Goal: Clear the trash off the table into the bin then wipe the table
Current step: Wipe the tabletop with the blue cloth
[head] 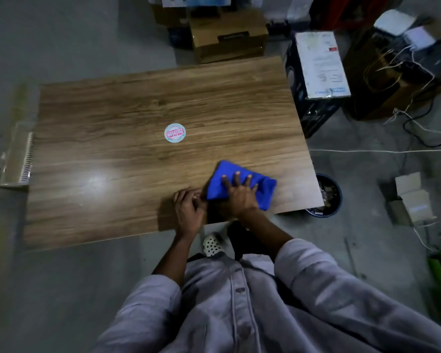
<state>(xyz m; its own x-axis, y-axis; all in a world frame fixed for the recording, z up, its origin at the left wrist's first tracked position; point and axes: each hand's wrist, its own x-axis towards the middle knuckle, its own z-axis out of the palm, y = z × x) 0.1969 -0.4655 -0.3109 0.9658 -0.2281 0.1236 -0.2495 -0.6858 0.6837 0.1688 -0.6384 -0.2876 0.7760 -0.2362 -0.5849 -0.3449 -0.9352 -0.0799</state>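
Observation:
A blue cloth [229, 171] lies folded on the wooden table [127, 123], near its front right corner. My right hand [238, 193] presses flat on the cloth with fingers spread and straight. Just left of it, my left hand [189, 207] rests on the tabletop with its fingers curled; I cannot tell whether anything is inside it. A round white sticker with pink print [175, 133] sits at the table's middle. The dark round bin [329, 197] stands on the floor beside the table's right front corner, with trash inside.
Cardboard boxes [228, 34] stand behind the table. A dark box topped with papers [316, 72] sits at the far right corner. Cables [418, 123] run over the floor to the right. A clear rack [18, 159] leans at the table's left edge.

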